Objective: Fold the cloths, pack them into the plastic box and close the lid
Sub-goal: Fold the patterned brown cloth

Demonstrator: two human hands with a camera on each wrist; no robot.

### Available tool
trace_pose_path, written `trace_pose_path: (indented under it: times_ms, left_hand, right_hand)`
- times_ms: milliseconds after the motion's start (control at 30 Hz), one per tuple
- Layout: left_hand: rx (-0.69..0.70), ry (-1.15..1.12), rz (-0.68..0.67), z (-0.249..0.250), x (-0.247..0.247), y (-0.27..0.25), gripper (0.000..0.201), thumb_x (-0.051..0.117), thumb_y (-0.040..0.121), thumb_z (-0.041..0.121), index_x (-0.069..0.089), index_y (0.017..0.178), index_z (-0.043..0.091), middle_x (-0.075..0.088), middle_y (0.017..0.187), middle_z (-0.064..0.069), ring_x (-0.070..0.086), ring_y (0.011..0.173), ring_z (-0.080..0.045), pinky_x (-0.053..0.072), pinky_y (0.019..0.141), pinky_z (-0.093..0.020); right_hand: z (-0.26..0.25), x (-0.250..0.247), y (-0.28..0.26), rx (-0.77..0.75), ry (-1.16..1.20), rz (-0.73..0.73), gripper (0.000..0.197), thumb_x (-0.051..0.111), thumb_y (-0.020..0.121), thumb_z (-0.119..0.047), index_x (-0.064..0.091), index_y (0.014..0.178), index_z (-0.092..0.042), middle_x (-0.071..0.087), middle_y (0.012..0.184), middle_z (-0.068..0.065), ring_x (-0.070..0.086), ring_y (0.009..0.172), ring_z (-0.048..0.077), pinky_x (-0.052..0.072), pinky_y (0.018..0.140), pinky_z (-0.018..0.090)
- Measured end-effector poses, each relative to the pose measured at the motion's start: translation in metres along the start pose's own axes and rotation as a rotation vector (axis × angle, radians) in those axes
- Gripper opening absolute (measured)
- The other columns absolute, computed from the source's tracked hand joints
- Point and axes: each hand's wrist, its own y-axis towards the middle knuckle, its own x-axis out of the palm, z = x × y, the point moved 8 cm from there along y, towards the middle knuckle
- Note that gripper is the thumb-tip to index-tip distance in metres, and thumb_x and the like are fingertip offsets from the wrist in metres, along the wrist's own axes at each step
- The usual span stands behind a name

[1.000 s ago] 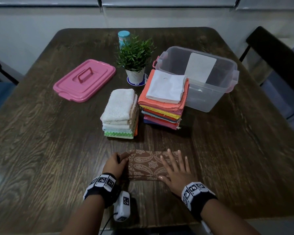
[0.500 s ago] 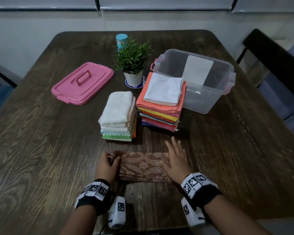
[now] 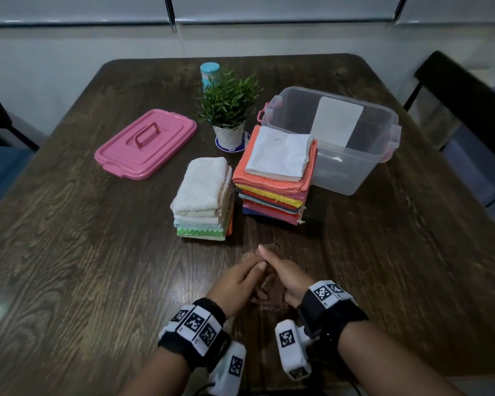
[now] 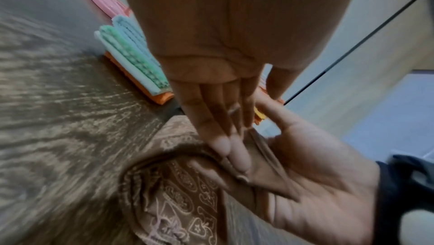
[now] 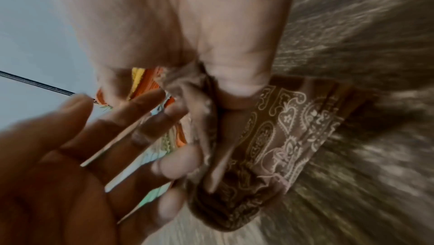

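A brown paisley cloth (image 3: 265, 282) is lifted off the table near the front edge, doubled over and caught between my two hands. My right hand (image 3: 272, 261) pinches its upper edge with the thumb (image 5: 234, 82), and the rest of the cloth (image 5: 281, 128) hangs below. My left hand (image 3: 247, 267) lays straight fingers (image 4: 234, 152) against the cloth (image 4: 178, 193), pressing it towards the right palm. The clear plastic box (image 3: 355, 172) stands open at the back right. Its pink lid (image 3: 145, 142) lies at the back left.
Two piles of folded cloths stand mid-table: a pale towel pile (image 3: 203, 195) and a colourful pile (image 3: 275, 178) topped by a white cloth. Behind them are a potted plant (image 3: 229, 110) and a blue-capped bottle (image 3: 209, 71). A dark chair (image 3: 455, 90) stands to the right.
The cloth lay flat as a long strip with both hands on its ends. Both hands have come together at the middle, folding the strip in half and lifting it.
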Motion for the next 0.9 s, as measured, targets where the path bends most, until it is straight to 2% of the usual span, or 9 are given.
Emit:
trace_pose_path:
  times_ms: [100, 167, 300, 400, 467, 700, 767, 833, 900]
  left_hand:
    - [-0.039, -0.021, 0.055, -0.008, -0.006, 0.001, 0.024, 0.042, 0.102, 0.018, 0.066, 0.106, 0.020, 0.072, 0.095, 0.003, 0.067, 0.072, -0.010, 0.053, 0.062, -0.025]
    - [0.002, 0.193, 0.143, -0.015, -0.019, 0.004, 0.021, 0.046, 0.099, 0.015, 0.064, 0.104, 0.026, 0.069, 0.099, 0.008, 0.064, 0.081, -0.004, 0.052, 0.067, -0.023]
    - [0.070, 0.633, 0.055, -0.029, -0.011, 0.013, 0.039, 0.051, 0.096, 0.023, 0.047, 0.134, 0.028, 0.048, 0.132, 0.007, 0.045, 0.119, -0.013, 0.040, 0.104, -0.033]
    - [0.062, 0.849, -0.092, -0.042, 0.011, 0.015, 0.059, 0.045, 0.098, 0.036, 0.019, 0.151, 0.031, 0.015, 0.158, 0.011, 0.022, 0.138, -0.018, 0.026, 0.114, -0.035]
    - [0.033, 0.933, -0.135, -0.050, 0.020, 0.016, 0.064, 0.040, 0.099, 0.041, 0.006, 0.153, 0.031, -0.005, 0.160, 0.013, 0.005, 0.145, -0.017, 0.020, 0.117, -0.040]
    - [-0.065, 1.072, -0.222, -0.076, 0.028, 0.016, 0.067, 0.025, 0.101, 0.049, -0.012, 0.151, 0.025, -0.032, 0.151, 0.009, -0.020, 0.145, -0.019, 0.001, 0.120, -0.041]
    - [-0.054, 1.092, -0.229, -0.077, 0.029, 0.017, 0.070, 0.019, 0.098, 0.056, -0.015, 0.150, 0.024, -0.036, 0.147, 0.008, -0.026, 0.143, -0.018, -0.003, 0.120, -0.041]
    - [-0.025, 1.112, -0.226, -0.073, 0.031, 0.020, 0.079, 0.000, 0.085, 0.065, -0.020, 0.148, 0.022, -0.037, 0.147, 0.007, -0.031, 0.139, -0.017, -0.010, 0.116, -0.038]
    - [0.010, 1.126, -0.229, -0.068, 0.035, 0.023, 0.086, -0.013, 0.072, 0.064, -0.022, 0.146, 0.021, -0.037, 0.148, 0.007, -0.033, 0.137, -0.016, -0.011, 0.115, -0.036]
  right_hand:
    - [0.000, -0.032, 0.007, -0.062, -0.155, 0.248, 0.033, 0.062, 0.092, -0.029, 0.065, 0.110, -0.002, 0.072, 0.097, 0.019, 0.069, 0.092, 0.035, 0.054, 0.090, 0.050]
    - [0.003, -0.046, 0.008, -0.054, -0.260, 0.316, 0.029, 0.059, 0.094, -0.030, 0.065, 0.107, -0.004, 0.071, 0.100, 0.017, 0.068, 0.095, 0.035, 0.051, 0.094, 0.050]
    - [0.004, -0.065, 0.008, -0.056, -0.430, 0.381, 0.022, 0.056, 0.096, -0.026, 0.064, 0.100, -0.005, 0.069, 0.106, 0.020, 0.066, 0.100, 0.035, 0.050, 0.094, 0.043]
    - [0.004, -0.071, 0.009, -0.068, -0.628, 0.417, 0.025, 0.057, 0.095, -0.021, 0.062, 0.114, -0.006, 0.067, 0.111, 0.014, 0.064, 0.101, 0.029, 0.050, 0.089, 0.035]
    - [0.004, -0.074, 0.009, -0.071, -0.706, 0.451, 0.029, 0.059, 0.093, -0.020, 0.058, 0.119, -0.008, 0.066, 0.114, 0.012, 0.063, 0.103, 0.027, 0.049, 0.087, 0.031]
    - [-0.002, -0.071, 0.004, -0.147, -0.808, 0.539, 0.044, 0.061, 0.091, -0.020, 0.040, 0.129, -0.014, 0.061, 0.117, 0.010, 0.057, 0.089, 0.021, 0.040, 0.073, 0.025]
    - [-0.009, -0.063, -0.003, -0.240, -0.910, 0.594, 0.053, 0.059, 0.091, -0.018, 0.033, 0.138, -0.018, 0.049, 0.132, 0.009, 0.055, 0.106, 0.022, 0.043, 0.079, 0.028]
    - [-0.023, -0.048, -0.013, -0.399, -1.168, 0.651, 0.057, 0.055, 0.092, -0.020, 0.028, 0.143, -0.023, 0.032, 0.144, 0.004, 0.040, 0.126, 0.021, 0.041, 0.093, 0.030]
    - [-0.027, -0.026, -0.015, -0.539, -1.402, 0.567, 0.057, 0.049, 0.094, -0.024, 0.026, 0.146, -0.024, 0.024, 0.149, 0.000, 0.028, 0.134, 0.020, 0.034, 0.106, 0.032]
